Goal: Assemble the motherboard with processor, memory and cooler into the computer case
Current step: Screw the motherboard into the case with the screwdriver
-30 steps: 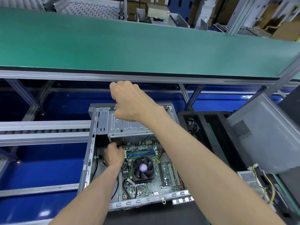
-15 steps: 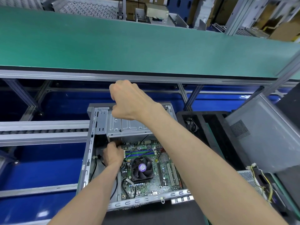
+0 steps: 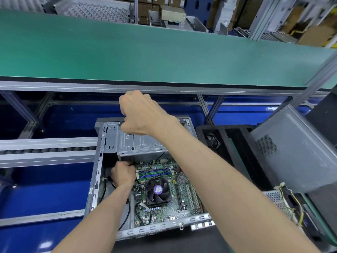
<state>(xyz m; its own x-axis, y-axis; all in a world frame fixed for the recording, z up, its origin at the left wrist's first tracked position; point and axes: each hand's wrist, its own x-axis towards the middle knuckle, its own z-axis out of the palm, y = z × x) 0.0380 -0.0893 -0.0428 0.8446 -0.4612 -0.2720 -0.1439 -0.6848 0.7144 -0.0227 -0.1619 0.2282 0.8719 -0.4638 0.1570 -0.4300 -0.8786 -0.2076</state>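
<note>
The open grey computer case (image 3: pixel 99 167) lies flat with the green motherboard (image 3: pixel 189 207) inside it. On the board sit the black cooler fan (image 3: pixel 158 190) and the blue and green memory slots (image 3: pixel 155 174). My right hand (image 3: pixel 140 114) is a fist above the case's drive cage (image 3: pixel 144 143) and grips a screwdriver handle, mostly hidden. A thin dark shaft (image 3: pixel 134 141) runs down from it to my left hand (image 3: pixel 123 175). That hand is inside the case at the board's far-left corner, fingers curled round the shaft's lower end.
A green conveyor belt (image 3: pixel 164 52) runs across the back behind an aluminium rail. Right of the case are a black foam tray (image 3: pixel 228 143), a tilted grey side panel (image 3: pixel 295 148) and a power supply with yellow wires (image 3: pixel 284 203). Roller rails (image 3: pixel 45 152) lie to the left.
Both hands stay nearly where they were. My right fist has shifted slightly on the handle, and the red sliver seen under it earlier is now hidden.
</note>
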